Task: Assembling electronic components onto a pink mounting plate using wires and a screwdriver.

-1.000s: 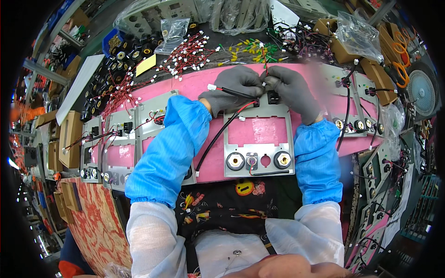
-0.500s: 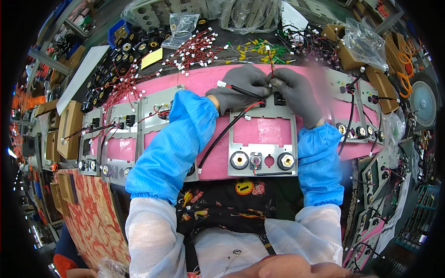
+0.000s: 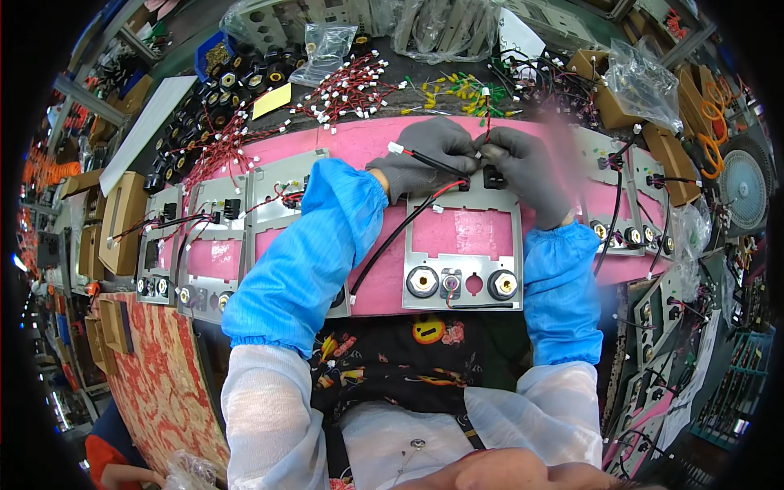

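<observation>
Both grey-gloved hands meet at the top edge of a grey metal panel [image 3: 415, 265]. My left hand [image 3: 429, 153] and my right hand [image 3: 525, 170] are closed, fingertips nearly touching, on a thin red-and-black wire [image 3: 488, 124] whose white plug stands up above them. The wire's lower end is hidden by the fingers. Beneath my left hand a thicker black cable [image 3: 390, 245] with a red lead runs down over the panel's left side. A black switch [image 3: 492, 176] sits near my right hand. Two round black fittings [image 3: 423, 282] with brass centres fill the panel's lower corners.
More grey panels [image 3: 214, 196] with wiring lie left and right on the pink mat [image 3: 367, 131]. Behind them are piles of red wires with white plugs [image 3: 347, 90], yellow and green LEDs [image 3: 469, 91], and black round fittings [image 3: 220, 102]. A cardboard box [image 3: 674, 159] stands at right.
The hands stay together at the panel's top with the wire between them. The whole view has shifted slightly; the wire's plug stands a little farther right and lower.
</observation>
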Demonstrator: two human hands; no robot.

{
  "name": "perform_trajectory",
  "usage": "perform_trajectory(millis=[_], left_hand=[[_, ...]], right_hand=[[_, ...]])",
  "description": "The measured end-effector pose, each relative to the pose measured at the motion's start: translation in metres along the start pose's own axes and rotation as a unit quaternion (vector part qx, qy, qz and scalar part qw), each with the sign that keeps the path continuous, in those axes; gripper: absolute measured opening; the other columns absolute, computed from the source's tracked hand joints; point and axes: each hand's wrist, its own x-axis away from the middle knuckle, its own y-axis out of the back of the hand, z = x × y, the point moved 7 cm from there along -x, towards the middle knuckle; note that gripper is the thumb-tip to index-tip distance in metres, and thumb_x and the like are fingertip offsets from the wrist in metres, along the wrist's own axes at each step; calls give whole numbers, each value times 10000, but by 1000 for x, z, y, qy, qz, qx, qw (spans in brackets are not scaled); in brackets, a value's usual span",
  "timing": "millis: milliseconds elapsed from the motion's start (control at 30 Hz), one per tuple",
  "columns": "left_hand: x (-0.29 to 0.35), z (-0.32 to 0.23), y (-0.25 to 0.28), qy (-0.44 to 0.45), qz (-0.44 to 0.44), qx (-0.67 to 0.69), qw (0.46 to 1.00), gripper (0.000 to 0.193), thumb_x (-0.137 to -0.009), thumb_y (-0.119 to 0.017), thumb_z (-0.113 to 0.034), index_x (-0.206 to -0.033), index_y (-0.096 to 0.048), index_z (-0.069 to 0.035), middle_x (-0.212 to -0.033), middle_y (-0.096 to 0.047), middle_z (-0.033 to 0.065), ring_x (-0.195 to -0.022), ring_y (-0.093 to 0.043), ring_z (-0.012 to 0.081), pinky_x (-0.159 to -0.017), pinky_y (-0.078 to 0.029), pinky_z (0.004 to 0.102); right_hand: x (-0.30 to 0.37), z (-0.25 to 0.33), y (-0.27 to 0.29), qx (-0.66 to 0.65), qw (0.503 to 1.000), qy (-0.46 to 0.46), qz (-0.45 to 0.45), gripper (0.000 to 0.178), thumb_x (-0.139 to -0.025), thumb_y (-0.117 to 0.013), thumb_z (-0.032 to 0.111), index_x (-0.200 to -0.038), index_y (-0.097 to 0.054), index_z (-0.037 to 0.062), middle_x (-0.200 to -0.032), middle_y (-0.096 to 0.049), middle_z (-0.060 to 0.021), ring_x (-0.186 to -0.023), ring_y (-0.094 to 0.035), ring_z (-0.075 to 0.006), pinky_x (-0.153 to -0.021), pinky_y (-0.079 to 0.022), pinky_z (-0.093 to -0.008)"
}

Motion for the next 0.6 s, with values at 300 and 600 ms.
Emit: perform_trajectory(millis=[300, 600], left_hand=[[3, -8, 2, 4, 5, -17, 1000, 219, -806, -684, -243, -881, -680, -37, -899, -633, 110, -916, -602, 265, -830, -478, 368], [4, -9, 8, -49, 4, -15, 999, 255, -787, -699, -237, -906, -688, -12, -917, -629, 125, -916, -606, 270, -814, -486, 380]], right_hand=[[7, 19, -3, 147, 984, 96, -34, 157, -873, -645, 115, -1003, -667, 31, -825, -625, -109, -733, -610, -209, -681, -492, -329], [12, 41, 2, 54, 997, -41, 37, 214, -845, -674, 114, -1031, -669, 7, -862, -674, -58, -720, -629, -119, -649, -526, -278]])
